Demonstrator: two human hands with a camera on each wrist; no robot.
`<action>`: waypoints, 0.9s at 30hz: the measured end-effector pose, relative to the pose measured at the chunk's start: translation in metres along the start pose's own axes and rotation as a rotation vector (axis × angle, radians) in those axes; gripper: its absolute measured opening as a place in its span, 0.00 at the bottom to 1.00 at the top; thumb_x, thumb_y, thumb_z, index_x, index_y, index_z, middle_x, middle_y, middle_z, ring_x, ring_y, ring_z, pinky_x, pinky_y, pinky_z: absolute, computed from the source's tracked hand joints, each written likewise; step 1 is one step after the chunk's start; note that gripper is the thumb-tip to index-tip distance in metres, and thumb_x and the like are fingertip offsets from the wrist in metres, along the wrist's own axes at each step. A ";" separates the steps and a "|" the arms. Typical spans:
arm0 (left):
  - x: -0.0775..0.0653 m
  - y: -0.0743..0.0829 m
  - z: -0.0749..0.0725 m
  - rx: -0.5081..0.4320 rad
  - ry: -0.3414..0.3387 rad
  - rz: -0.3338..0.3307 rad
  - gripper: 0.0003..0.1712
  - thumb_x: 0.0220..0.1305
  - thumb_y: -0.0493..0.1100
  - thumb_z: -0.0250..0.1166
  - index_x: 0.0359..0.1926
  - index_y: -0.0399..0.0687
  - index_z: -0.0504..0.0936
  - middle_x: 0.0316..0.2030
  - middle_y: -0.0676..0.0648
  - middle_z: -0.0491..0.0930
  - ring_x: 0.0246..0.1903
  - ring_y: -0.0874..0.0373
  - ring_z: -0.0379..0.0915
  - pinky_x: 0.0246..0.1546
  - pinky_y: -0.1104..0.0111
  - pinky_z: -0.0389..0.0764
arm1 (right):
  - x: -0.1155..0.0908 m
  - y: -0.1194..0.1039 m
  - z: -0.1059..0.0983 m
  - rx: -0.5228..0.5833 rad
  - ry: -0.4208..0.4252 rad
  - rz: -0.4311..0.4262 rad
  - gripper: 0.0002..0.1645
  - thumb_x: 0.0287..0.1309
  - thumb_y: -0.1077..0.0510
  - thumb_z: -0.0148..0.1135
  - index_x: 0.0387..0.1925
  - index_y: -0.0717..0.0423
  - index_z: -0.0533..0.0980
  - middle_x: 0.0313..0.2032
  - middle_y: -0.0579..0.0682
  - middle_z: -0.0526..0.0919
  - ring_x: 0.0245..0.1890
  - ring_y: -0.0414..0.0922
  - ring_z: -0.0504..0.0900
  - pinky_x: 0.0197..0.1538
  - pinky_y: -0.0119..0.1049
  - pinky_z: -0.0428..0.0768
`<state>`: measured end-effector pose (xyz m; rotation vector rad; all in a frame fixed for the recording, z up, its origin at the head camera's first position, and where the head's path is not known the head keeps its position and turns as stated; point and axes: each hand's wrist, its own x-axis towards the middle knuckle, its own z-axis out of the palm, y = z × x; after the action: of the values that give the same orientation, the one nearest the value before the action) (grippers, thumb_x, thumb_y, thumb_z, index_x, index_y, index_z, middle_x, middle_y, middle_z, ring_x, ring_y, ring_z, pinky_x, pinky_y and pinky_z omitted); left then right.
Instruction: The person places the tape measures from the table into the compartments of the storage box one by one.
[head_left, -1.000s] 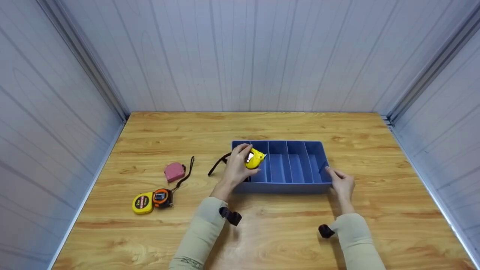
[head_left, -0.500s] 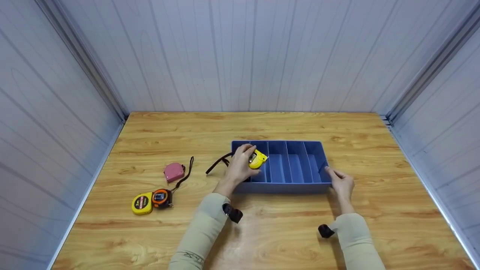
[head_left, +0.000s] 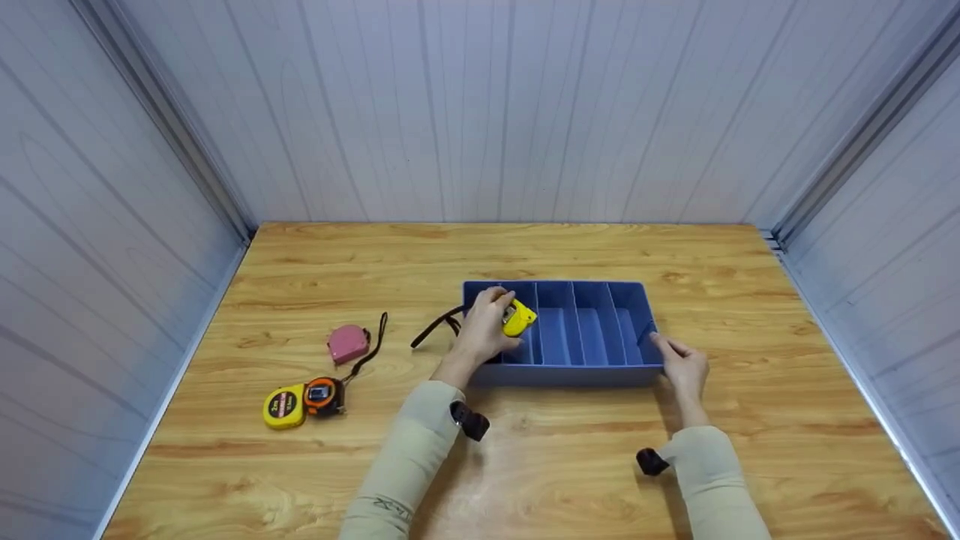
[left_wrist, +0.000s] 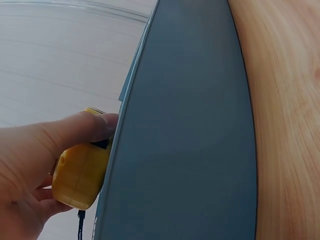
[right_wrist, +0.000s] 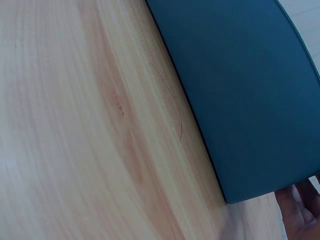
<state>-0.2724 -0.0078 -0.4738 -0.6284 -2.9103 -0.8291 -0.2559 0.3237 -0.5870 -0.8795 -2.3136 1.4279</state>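
Note:
My left hand (head_left: 481, 330) grips a yellow tape measure (head_left: 519, 319) over the left part of a blue divided box (head_left: 562, 376). Thumb and fingers close around the yellow case (left_wrist: 80, 175) in the left wrist view, right by the box's rim. A black wrist strap (head_left: 435, 326) trails from it past the box's left edge. At the box's right end, my right hand (head_left: 684, 369) pinches the wall near the front corner. The right wrist view catches only some fingers (right_wrist: 295, 210) of this hand, below the box's end. What lies in the leftmost compartment is hidden by my left hand.
To the left on the wooden table (head_left: 555, 480) lie a pink tape measure (head_left: 349, 343), an orange and black one (head_left: 324, 396) with a strap, and another yellow one (head_left: 284, 407). The last two touch. Pale panel walls (head_left: 480, 112) enclose the table's back and sides.
My left hand has shifted slightly right with the yellow tape measure, which has turned a little. The right hand and the box stay where they were.

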 end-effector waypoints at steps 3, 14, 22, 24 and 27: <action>0.001 0.001 0.000 -0.004 -0.017 -0.008 0.44 0.40 0.44 0.73 0.60 0.38 0.66 0.56 0.41 0.63 0.56 0.50 0.58 0.53 0.62 0.66 | -0.002 -0.004 -0.002 -0.003 0.005 -0.002 0.35 0.34 0.31 0.65 0.39 0.51 0.82 0.41 0.50 0.81 0.46 0.42 0.75 0.49 0.33 0.71; 0.002 -0.001 0.005 -0.004 -0.035 -0.007 0.42 0.40 0.45 0.72 0.59 0.38 0.67 0.54 0.42 0.64 0.53 0.52 0.59 0.49 0.65 0.69 | -0.014 -0.016 -0.009 0.011 -0.024 0.010 0.29 0.36 0.34 0.66 0.38 0.48 0.82 0.42 0.50 0.80 0.48 0.45 0.75 0.51 0.35 0.69; 0.003 -0.001 0.006 -0.007 -0.049 -0.010 0.43 0.40 0.46 0.73 0.58 0.39 0.67 0.53 0.42 0.63 0.53 0.51 0.58 0.51 0.65 0.68 | -0.001 0.005 0.001 0.014 0.027 -0.013 0.36 0.32 0.29 0.64 0.38 0.49 0.82 0.41 0.48 0.81 0.42 0.41 0.76 0.41 0.29 0.73; 0.003 -0.002 0.007 -0.032 -0.043 -0.013 0.43 0.39 0.47 0.73 0.58 0.39 0.68 0.53 0.42 0.63 0.53 0.51 0.58 0.51 0.64 0.67 | -0.001 0.005 0.000 0.007 0.025 -0.012 0.37 0.31 0.28 0.64 0.38 0.49 0.82 0.41 0.48 0.81 0.44 0.41 0.76 0.45 0.31 0.72; 0.004 -0.003 0.008 -0.049 -0.029 -0.008 0.44 0.37 0.48 0.74 0.57 0.39 0.69 0.52 0.41 0.64 0.53 0.51 0.58 0.52 0.64 0.66 | -0.001 0.004 -0.001 -0.002 0.020 -0.011 0.37 0.32 0.28 0.64 0.39 0.49 0.82 0.42 0.49 0.80 0.45 0.42 0.75 0.47 0.33 0.71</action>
<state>-0.2769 -0.0048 -0.4813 -0.6388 -2.9285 -0.9025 -0.2533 0.3253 -0.5898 -0.8764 -2.3022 1.4068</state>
